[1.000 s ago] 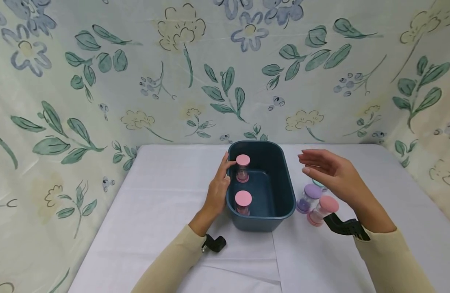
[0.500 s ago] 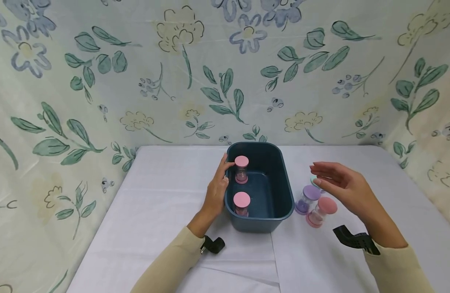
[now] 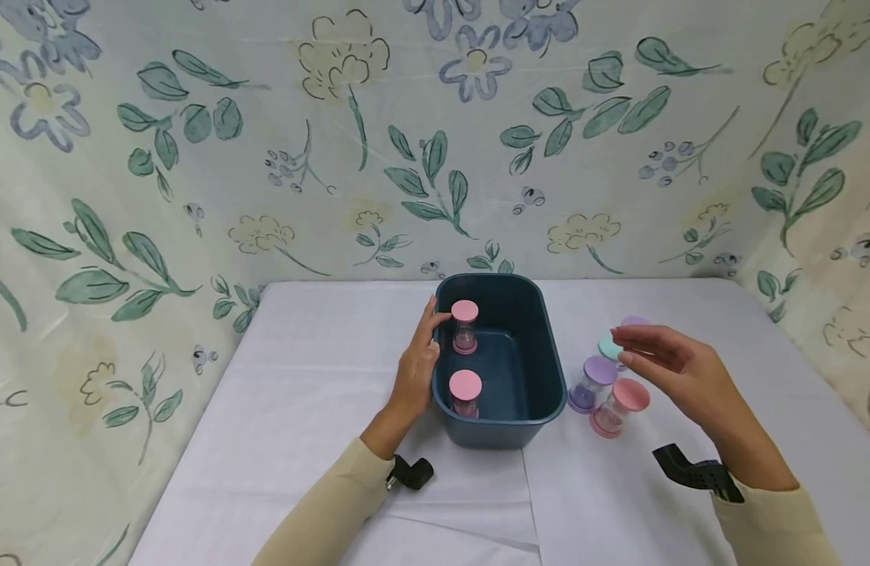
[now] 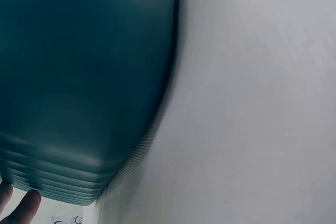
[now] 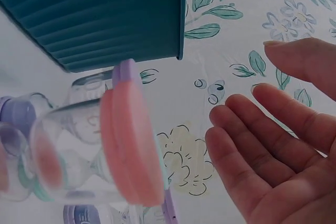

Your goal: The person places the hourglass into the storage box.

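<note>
My left hand [image 3: 413, 369] grips the left wall of a dark blue plastic bin [image 3: 501, 434], one finger reaching over the rim. In the left wrist view two fingertips [image 4: 29, 203] show beyond the bin's ribbed end. Inside the bin stand two pink-capped sand timers, the far one [image 3: 465, 326] near that finger and the near one [image 3: 466, 391]. My right hand [image 3: 678, 369] hovers, holding nothing, by a mint-capped timer [image 3: 608, 347]. Nearer the bin stand a purple-capped timer [image 3: 596, 377] and a coral-capped timer [image 3: 624, 402]. Another purple cap [image 3: 634, 321] is mostly hidden behind my right hand.
A white cloth [image 3: 321, 393] covers the table. Behind it hangs a floral sheet [image 3: 378, 141], which also comes round both sides. Black camera mounts sit at my left wrist [image 3: 413, 474] and right wrist [image 3: 696, 472].
My right hand has moved right and toward me, uncovering the mint cap and part of a purple cap behind it. The left hand and the bin have stayed in place.
</note>
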`<state>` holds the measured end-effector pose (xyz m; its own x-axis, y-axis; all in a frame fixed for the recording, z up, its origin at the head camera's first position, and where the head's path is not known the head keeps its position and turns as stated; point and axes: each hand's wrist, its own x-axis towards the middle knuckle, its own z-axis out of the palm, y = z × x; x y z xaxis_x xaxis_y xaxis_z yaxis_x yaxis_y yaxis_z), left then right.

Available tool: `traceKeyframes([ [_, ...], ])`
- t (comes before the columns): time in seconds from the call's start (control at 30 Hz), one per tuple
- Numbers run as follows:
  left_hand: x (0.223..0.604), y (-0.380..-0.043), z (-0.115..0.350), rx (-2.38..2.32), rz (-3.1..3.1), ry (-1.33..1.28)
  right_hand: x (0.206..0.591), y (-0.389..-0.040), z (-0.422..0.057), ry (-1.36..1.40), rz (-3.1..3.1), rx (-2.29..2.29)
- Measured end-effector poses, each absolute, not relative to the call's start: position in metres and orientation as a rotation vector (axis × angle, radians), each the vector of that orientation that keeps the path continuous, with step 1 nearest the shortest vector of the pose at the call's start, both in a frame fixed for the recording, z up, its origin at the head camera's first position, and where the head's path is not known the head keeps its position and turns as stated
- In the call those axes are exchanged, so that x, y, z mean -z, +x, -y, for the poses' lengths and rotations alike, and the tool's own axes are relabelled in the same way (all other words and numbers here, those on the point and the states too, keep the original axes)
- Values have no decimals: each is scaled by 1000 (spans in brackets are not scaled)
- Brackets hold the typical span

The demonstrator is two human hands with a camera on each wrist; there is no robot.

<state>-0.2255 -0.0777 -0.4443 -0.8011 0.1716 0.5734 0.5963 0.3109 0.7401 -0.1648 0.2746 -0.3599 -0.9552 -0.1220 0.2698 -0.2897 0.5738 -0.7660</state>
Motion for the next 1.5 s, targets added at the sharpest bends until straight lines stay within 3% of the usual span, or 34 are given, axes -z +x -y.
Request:
traceKeyframes([
  [1.5,444,-223,77,1513,2210,-666,401,-144,-296,344,2647,-1380],
])
